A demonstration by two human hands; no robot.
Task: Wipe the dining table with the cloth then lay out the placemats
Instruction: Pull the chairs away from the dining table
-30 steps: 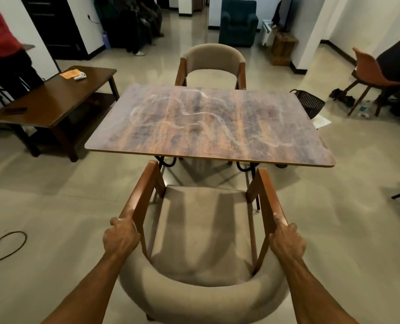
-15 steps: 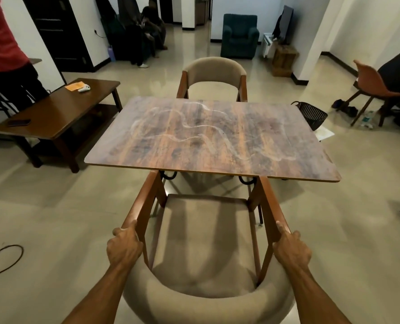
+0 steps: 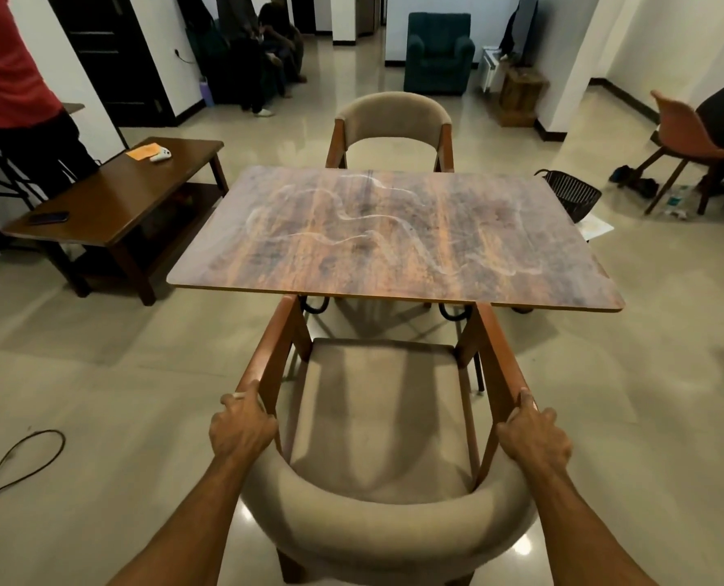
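The dining table has a dark wood-grain top with pale curving smear marks across it and nothing lying on it. A beige padded chair with brown wooden arms stands at its near edge, the arm fronts just under the tabletop. My left hand grips the chair's left arm and my right hand grips its right arm. No cloth and no placemats are in view.
A second beige chair faces me at the far side. A low brown side table with a phone, an orange card and a white controller stands left. A person in red stands far left. Black basket right; cable on floor.
The chair has slid forward with both hands on its arms, so its arm fronts now reach under the table's near edge. The table looks closer.
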